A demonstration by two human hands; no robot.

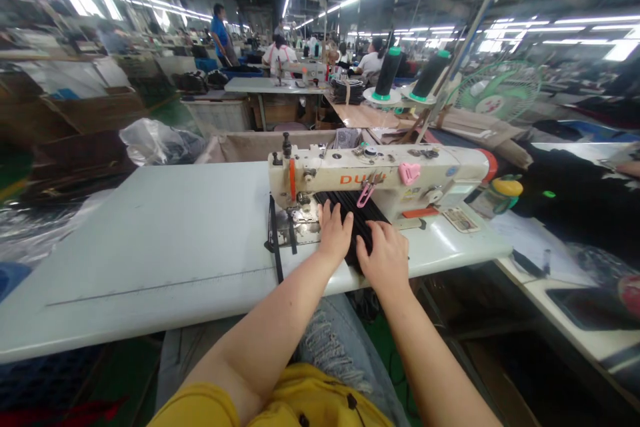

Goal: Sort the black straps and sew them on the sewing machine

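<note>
A pleated-looking black fabric piece (357,213) lies under the arm of a white sewing machine (330,173) and reaches the table's front edge. My left hand (334,233) rests on its left side, fingers spread forward close to the needle area. On its right side lies my right hand (385,253), thumb apart from the slightly bent fingers. Both hands touch the fabric. Narrow black strips (276,240) hang down left of the presser foot, over the pale table (200,227). The needle tip is too small to make out.
Two black thread cones (387,77) stand behind the machine, near a green fan (500,93). A pink clip (366,195) hangs on the machine arm. At right, a side table (565,293) bears papers and dark cloth. Several people work at machines farther back.
</note>
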